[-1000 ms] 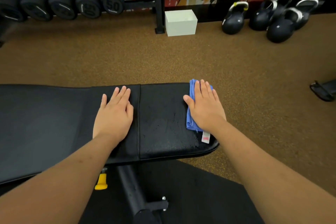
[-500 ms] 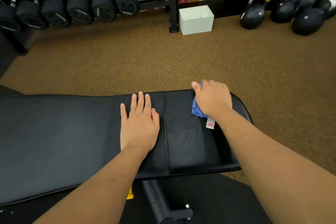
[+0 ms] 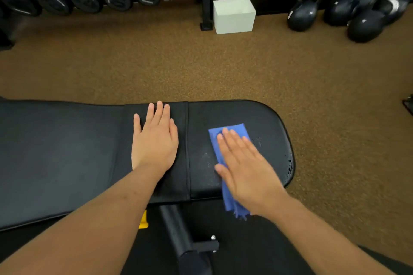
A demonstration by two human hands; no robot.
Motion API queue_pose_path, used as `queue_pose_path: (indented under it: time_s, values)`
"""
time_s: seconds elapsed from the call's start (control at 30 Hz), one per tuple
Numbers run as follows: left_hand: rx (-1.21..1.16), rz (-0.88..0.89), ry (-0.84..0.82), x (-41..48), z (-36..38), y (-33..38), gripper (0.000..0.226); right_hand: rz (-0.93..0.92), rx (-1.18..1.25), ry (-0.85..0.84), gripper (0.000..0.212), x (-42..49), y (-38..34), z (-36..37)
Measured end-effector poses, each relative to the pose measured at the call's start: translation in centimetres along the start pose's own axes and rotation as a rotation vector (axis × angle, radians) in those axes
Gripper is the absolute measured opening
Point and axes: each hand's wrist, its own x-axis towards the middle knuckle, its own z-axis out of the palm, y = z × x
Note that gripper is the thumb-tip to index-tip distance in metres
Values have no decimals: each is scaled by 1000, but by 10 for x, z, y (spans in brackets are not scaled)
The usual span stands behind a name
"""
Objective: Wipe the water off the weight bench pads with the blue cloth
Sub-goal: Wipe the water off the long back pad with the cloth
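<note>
The right hand (image 3: 248, 169) lies flat on the cloth (image 3: 234, 130), fingers (image 3: 231, 140) straight and pressing down, curled round nothing. A flat palm likely spreads the pressure so that more cloth meets the wet surface. The cloth sits mid seat pad (image 3: 266, 118), its tail hanging over the near edge. The left hand (image 3: 154, 140) rests open, fingers straight and together, on the back pad (image 3: 55, 152) right beside the gap, probably to brace the person (it holds nothing). Droplets (image 3: 289, 164) cling along the seat pad's right edge, with finer ones just left of the cloth, so the wiping looks unfinished.
</note>
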Motion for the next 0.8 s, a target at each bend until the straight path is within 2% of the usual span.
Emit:
queue_pose_path:
  time_s: [0.13, 0.2, 0.27, 0.4, 0.5, 0.57, 0.6, 0.67, 0.8]
  values:
    - [6, 7, 3, 1, 0, 0, 56, 215, 14, 2, 76, 45, 26, -3]
    - [-2, 1, 6, 2, -1, 0, 56, 310, 45, 25, 82, 78, 10, -1]
    - [-23, 3, 15, 5, -2, -1, 55, 332, 98, 26, 88, 107, -15, 0]
    - [-102, 9, -7, 6, -1, -6, 53, 172, 112, -8, 87, 87, -51, 0]
    - [-123, 71, -88, 3, -8, -10, 55, -1, 42, -5, 81, 25, -31, -1]
    - [-177, 147, -168, -7, -18, -17, 55, -16, -42, 34, 77, -6, 0, 0]
    - [-207, 179, -185, -16, -24, -24, 54, 10, -71, 52, 75, -15, 17, 1]
    - [-208, 189, -119, -35, -33, -49, 50, 97, -72, 83, 72, -26, 45, 2]
    - [-142, -64, 82, -63, -49, -131, 45, 377, 53, 167, 67, -30, 53, 9]
